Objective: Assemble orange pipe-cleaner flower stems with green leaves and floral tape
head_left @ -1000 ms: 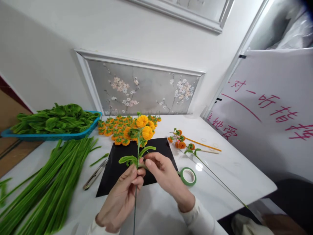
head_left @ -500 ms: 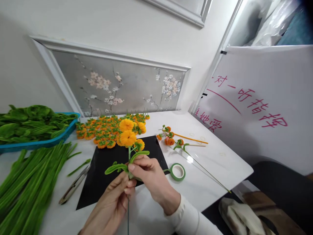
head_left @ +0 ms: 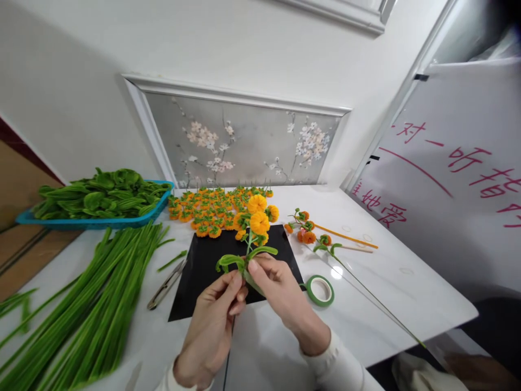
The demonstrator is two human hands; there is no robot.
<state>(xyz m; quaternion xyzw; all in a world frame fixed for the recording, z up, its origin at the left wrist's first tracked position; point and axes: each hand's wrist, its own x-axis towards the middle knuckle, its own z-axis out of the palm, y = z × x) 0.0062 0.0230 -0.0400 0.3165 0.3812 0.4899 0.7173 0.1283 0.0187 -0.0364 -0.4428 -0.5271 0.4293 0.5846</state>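
Pinching the stem (head_left: 249, 245) and leaves (head_left: 264, 250) over the black mat (head_left: 199, 271), your left fingers (head_left: 233, 284) and right fingers (head_left: 261, 276) should press snugly.

From far away, I can read pinkish-red handwritten Chinese words (head_left: 468, 158) on the big flat white panel (head_left: 468, 250): 对一听指 up high, and 她爱 lower, under a long, thin pinkish-red line (head_left: 418, 167). The next top word is cut off.

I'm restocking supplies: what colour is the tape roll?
Green, with a white inner ring; the tape roll shows best in the head view.
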